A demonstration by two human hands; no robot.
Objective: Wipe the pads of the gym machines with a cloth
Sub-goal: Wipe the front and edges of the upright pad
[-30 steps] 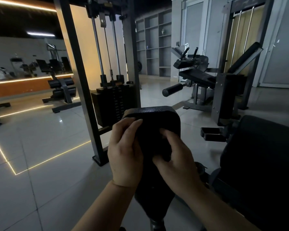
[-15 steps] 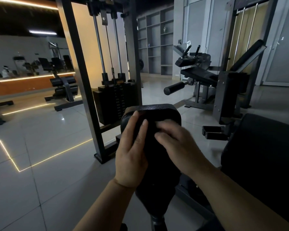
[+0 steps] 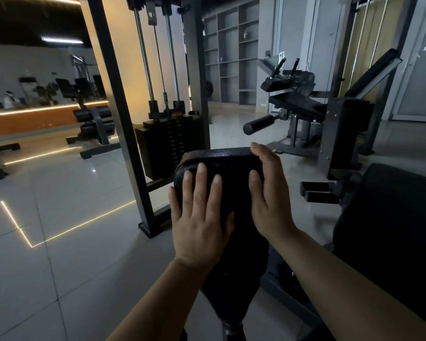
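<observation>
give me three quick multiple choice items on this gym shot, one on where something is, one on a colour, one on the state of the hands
1. Where is the weight stack relative to the pad under the hands?
A. behind it, to the left
B. in front of it, on the floor
C. directly to its right

2. What colour is the pad?
A. red
B. black
C. white

3. How does the left hand lie?
A. clenched in a fist above the pad
B. hanging away from the pad
C. flat on the pad with straight fingers

Answers:
1. A, the stack stands in its metal frame beyond the pad and left of it.
2. B, its textured surface is black.
3. C, the fingers lie spread and straight on the pad face, while the right hand rests along its right edge.
</observation>
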